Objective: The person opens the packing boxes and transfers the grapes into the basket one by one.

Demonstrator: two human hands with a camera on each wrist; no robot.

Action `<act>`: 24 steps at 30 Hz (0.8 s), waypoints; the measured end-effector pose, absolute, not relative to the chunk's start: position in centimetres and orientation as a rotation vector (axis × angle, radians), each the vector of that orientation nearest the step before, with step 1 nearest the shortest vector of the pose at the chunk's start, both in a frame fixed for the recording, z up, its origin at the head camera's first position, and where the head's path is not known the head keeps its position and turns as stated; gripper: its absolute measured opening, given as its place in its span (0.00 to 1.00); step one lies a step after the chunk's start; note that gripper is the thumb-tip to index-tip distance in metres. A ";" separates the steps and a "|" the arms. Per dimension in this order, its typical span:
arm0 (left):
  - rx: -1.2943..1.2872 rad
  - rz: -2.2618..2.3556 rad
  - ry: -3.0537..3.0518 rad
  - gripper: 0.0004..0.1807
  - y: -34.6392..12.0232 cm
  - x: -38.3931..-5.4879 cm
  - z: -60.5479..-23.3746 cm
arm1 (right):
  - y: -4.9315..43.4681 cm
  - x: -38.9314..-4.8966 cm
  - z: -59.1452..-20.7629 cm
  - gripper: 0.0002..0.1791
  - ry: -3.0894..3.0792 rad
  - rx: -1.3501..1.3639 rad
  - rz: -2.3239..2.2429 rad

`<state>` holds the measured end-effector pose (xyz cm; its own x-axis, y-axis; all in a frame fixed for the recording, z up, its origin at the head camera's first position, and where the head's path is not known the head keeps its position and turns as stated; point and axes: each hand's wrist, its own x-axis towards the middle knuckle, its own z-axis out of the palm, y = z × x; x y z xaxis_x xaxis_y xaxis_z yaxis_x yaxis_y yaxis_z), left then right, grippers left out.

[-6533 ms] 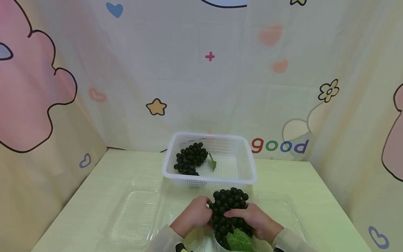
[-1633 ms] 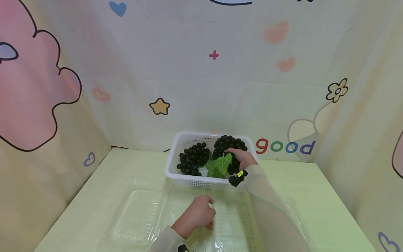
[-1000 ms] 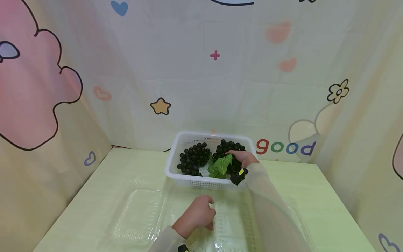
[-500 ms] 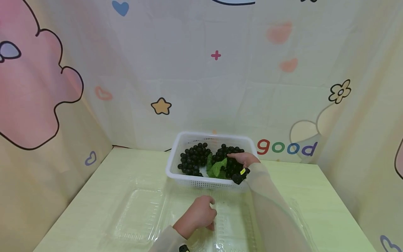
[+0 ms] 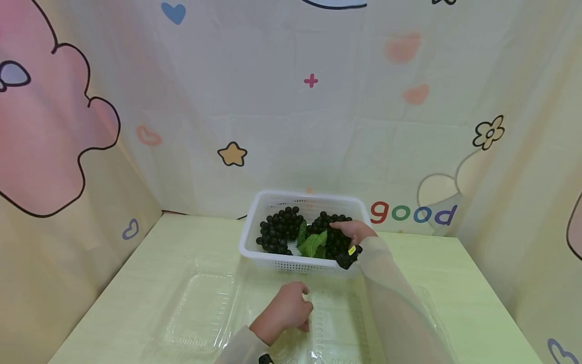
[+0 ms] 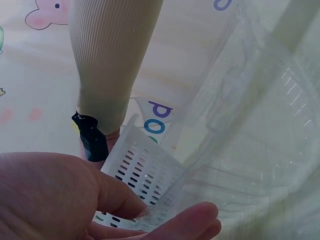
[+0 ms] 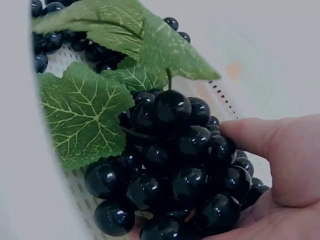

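Note:
My right hand (image 5: pixel 354 231) is inside a white perforated plastic basket (image 5: pixel 282 260), holding a bunch of black grapes (image 5: pixel 335 242). In the right wrist view, the thumb lies on the side of the grapes (image 7: pixel 170 165) and the other fingers are partly hidden beneath them. Green leaves (image 5: pixel 313 244) hang off this bunch towards the second bunch of black grapes (image 5: pixel 279 230), on the basket's left. Nearer to me, my left hand (image 5: pixel 286 308) pinches the edge of a clear plastic container (image 5: pixel 338 313); the left wrist view shows thumb and finger meeting at its clear wall (image 6: pixel 250 125).
Another clear plastic section or tray (image 5: pixel 200 308) lies to the left on the pale table (image 5: pixel 132 298). More clear plastic (image 5: pixel 429 308) shows at the right, partly behind the sleeve. A printed curtain (image 5: pixel 273 101) stands close behind the basket.
Earlier both hands held the grapes at the front container. The right hand has carried them into the basket and lowered them; its grip stays. The left hand has let go of them and barely moves lately.

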<state>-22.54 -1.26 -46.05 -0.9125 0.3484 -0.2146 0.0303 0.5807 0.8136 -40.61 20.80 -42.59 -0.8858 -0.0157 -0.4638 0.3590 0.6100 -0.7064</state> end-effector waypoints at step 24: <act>0.631 1.151 2.907 0.17 -5.5 -24.0 -40.6 | 21.7 -34.9 -37.7 0.42 2.600 0.199 -1.382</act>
<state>-24.02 -5.52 -40.60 -0.9206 0.3433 0.1864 0.3779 0.6615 0.6478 -34.90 21.73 -37.66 -0.9729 0.0291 -0.2292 0.2063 0.5561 -0.8051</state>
